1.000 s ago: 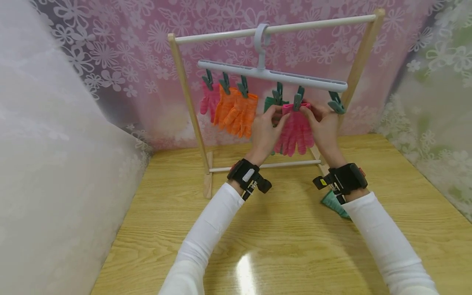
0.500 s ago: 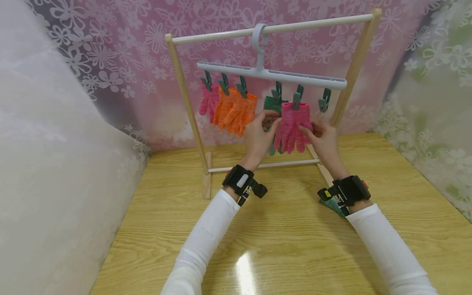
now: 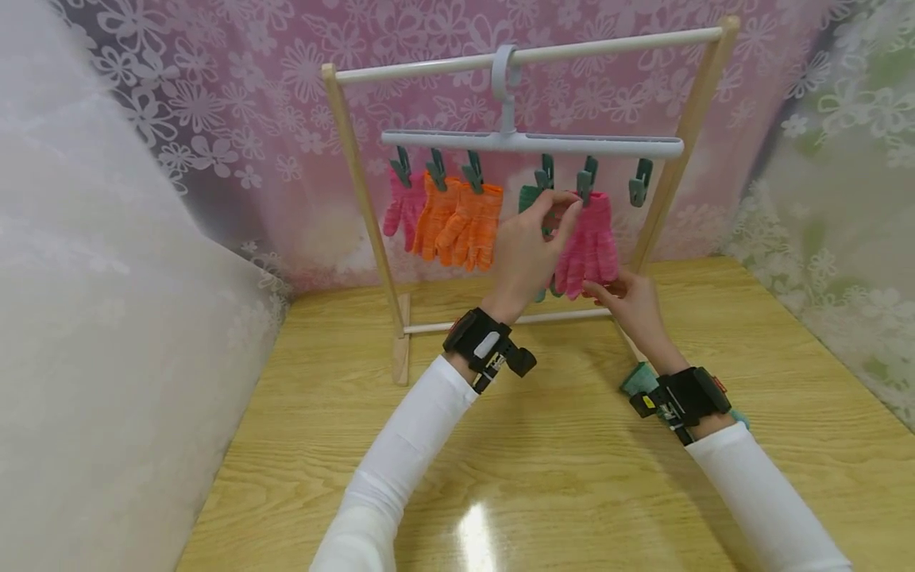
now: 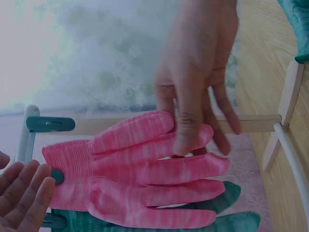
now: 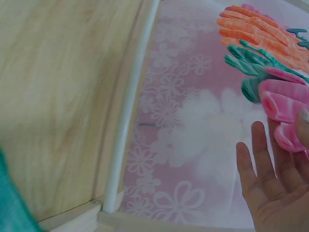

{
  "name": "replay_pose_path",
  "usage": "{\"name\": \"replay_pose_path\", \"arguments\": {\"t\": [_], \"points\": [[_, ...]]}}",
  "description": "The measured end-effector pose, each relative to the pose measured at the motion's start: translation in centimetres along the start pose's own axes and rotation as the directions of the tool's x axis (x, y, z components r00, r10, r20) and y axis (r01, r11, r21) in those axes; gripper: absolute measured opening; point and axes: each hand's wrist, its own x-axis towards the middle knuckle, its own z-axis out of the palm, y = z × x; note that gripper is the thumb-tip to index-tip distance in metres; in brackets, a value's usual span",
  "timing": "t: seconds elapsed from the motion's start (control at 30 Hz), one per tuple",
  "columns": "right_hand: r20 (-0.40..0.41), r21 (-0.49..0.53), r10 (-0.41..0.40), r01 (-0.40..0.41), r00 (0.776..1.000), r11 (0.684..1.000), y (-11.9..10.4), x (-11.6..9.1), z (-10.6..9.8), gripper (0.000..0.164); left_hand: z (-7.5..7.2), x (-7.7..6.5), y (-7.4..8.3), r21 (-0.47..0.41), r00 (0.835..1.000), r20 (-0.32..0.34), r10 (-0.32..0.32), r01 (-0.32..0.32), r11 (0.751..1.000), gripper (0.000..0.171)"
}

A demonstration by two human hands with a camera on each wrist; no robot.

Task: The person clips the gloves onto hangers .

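A pink knitted glove [image 3: 592, 238] hangs fingers down by its cuff from a dark green clip [image 3: 585, 181] on the grey hanger [image 3: 443, 141]. Low on the glove, my right hand [image 3: 636, 314] pinches a glove finger, thumb in front and fingers behind, as the left wrist view shows. My left hand [image 3: 525, 250] is beside the cuff, fingers loosely bent, with no cloth between them in the left wrist view. Partly hidden behind the pink glove and left hand is a hanging green glove [image 4: 231, 195].
Orange gloves [image 3: 472, 226] and another pink glove [image 3: 404, 208] hang at the left. The rightmost clip [image 3: 640, 187] holds nothing. A wooden rack with a white rod [image 3: 608, 52] bears the hanger. Near my right wrist, green cloth [image 3: 638, 377] lies on the wooden table [image 3: 322, 445].
Both hands have left the cuff's edges; the right slid down to the glove's fingers, the left shifted rightward near the clip. The hanger, earlier tilted down at the right, is now nearly level.
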Motion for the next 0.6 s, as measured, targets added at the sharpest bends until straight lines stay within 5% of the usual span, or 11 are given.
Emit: {"name": "replay_pose_path", "arguments": {"t": [0.3, 0.6], "points": [[0.098, -0.069, 0.015, -0.008, 0.995, 0.998, 1.7, -1.5, -1.5, 0.027, 1.6, 2.3, 2.8, 0.034, 0.994, 0.093, 0.06, -0.063, 0.997, 0.031], [0.117, -0.257, 0.046, -0.014, 0.992, 0.966, 5.5, -3.2, -4.5, 0.034, 2.7, 3.5, 3.9, 0.156, 0.99, 0.141, 0.006, -0.028, 0.987, 0.033]]}}
